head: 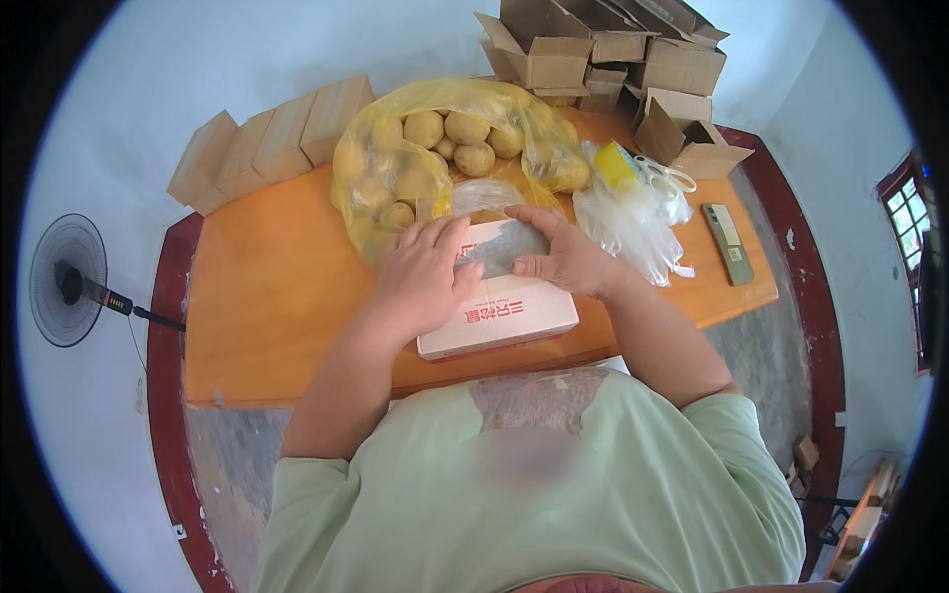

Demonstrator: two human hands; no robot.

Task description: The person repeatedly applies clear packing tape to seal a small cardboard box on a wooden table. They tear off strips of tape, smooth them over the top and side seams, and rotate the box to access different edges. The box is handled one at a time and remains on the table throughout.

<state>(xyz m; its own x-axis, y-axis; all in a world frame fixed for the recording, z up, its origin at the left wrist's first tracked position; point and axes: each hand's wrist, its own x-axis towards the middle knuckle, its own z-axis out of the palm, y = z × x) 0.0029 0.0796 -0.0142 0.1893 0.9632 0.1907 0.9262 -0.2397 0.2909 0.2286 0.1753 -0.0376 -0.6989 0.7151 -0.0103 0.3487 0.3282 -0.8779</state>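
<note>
A white carton (511, 315) with red printing lies at the table's front edge, right before me. My left hand (426, 278) rests over its left side, fingers pointing away from me and the thumb on the top face. Over the far right part of the carton is my right hand (571, 252), its thumb and forefinger curved around a grey patch (504, 248) on the top. Whether that patch is a loose piece or part of the carton's surface, I cannot tell. Just beyond the carton, a yellow plastic bag (348, 178) lies open around several potatoes (467, 127).
Clear plastic bags (630, 230), white-handled scissors (671, 178) and a green phone (728, 244) lie on the right of the orange table (274, 296). Closed brown cartons (278, 144) line the back left. Open cardboard boxes (560, 59) are stacked behind. A fan (68, 282) stands left.
</note>
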